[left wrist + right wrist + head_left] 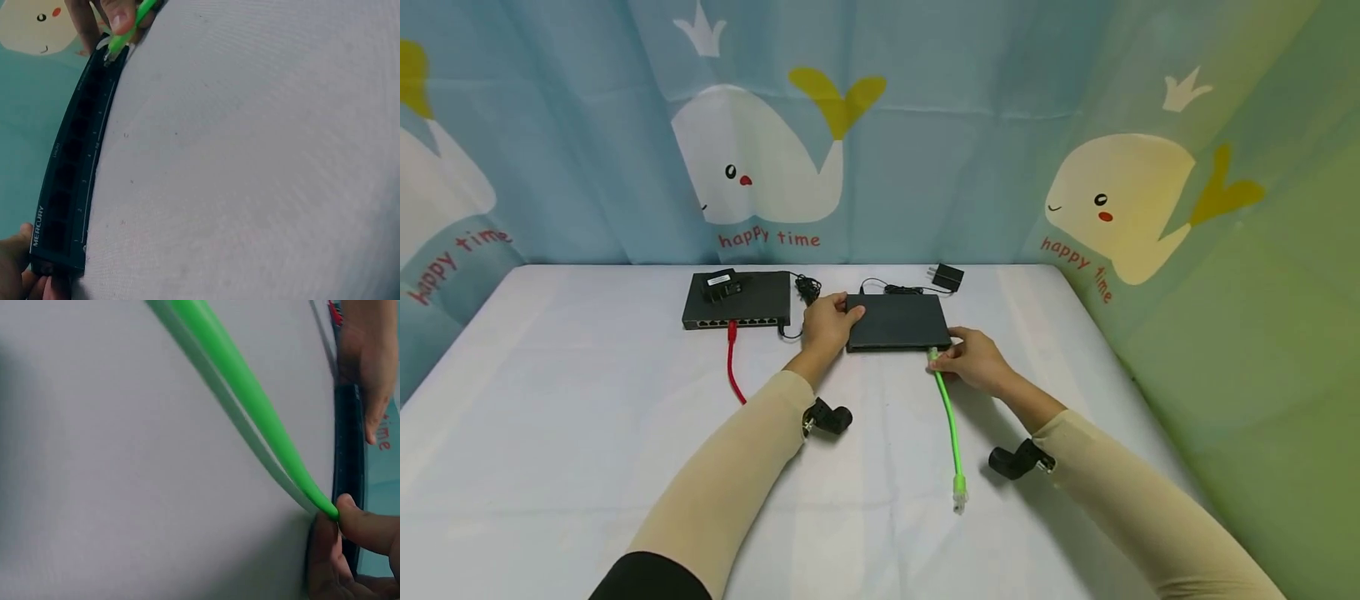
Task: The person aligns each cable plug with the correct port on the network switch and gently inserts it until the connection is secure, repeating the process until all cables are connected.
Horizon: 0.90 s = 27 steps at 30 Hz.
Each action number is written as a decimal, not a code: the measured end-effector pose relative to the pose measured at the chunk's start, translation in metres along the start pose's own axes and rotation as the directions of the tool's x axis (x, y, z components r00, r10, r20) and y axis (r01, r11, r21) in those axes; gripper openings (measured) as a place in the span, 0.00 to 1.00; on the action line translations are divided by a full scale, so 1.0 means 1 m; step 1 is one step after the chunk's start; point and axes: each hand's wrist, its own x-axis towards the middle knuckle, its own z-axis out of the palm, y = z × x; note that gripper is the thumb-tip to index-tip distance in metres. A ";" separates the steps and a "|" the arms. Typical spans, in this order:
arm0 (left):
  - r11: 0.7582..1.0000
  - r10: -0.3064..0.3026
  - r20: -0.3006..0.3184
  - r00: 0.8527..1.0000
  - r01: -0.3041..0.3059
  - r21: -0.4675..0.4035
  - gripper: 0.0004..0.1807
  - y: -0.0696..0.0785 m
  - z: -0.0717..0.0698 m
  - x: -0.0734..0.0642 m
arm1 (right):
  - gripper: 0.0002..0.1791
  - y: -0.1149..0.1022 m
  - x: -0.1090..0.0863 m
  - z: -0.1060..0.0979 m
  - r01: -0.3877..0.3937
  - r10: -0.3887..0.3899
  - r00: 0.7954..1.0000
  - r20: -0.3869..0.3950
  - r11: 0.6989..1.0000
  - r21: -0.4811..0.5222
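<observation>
A black network switch (pixel 898 321) lies on the white table, its row of ports facing the person; the left wrist view shows "MERCURY" on its front (pixel 57 206). My left hand (pixel 827 327) grips the switch's left end, thumb on top. At the right end, my right hand (pixel 976 360) pinches one end of a short green network cable (pixel 951 417) between thumb and fingers. The clear plug (pixel 109 59) of that end is at the last port; how deep it sits, I cannot tell. The cable's other plug (pixel 959 503) lies loose towards the person.
Left of my left hand stands a second black switch (pixel 756 298) with a power adapter (pixel 721 286) on top and a red network cable (pixel 732 362) in its front. Behind the nearer switch lies another adapter (pixel 946 277) with its cord. A whale-printed curtain (pixel 925 183) borders the table's back.
</observation>
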 end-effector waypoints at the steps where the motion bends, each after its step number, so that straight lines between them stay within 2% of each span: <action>1: 1.000 0.002 -0.004 1.000 -0.002 -0.005 0.28 0.000 0.000 0.000 | 0.42 0.001 0.000 -0.001 -0.007 0.007 1.000 0.008 1.000 0.013; 7: 1.000 0.008 -0.004 1.000 -0.008 -0.007 0.28 -0.001 0.001 -0.002 | 0.43 0.004 0.000 -0.003 -0.039 0.034 0.998 0.050 0.995 0.096; 14: 1.000 0.000 0.000 1.000 0.000 0.012 0.28 -0.001 0.000 -0.001 | 0.39 0.005 -0.004 0.001 -0.018 0.015 1.000 0.016 0.983 0.180; 18: 1.000 -0.007 0.003 1.000 0.007 0.013 0.28 -0.003 0.001 0.000 | 0.37 0.005 -0.004 0.003 0.004 -0.003 1.000 -0.003 0.981 0.195; 27: 1.000 0.026 0.004 1.000 -0.026 -0.007 0.29 -0.005 0.000 0.001 | 0.37 0.007 -0.004 0.002 0.009 -0.005 1.000 -0.019 0.977 0.212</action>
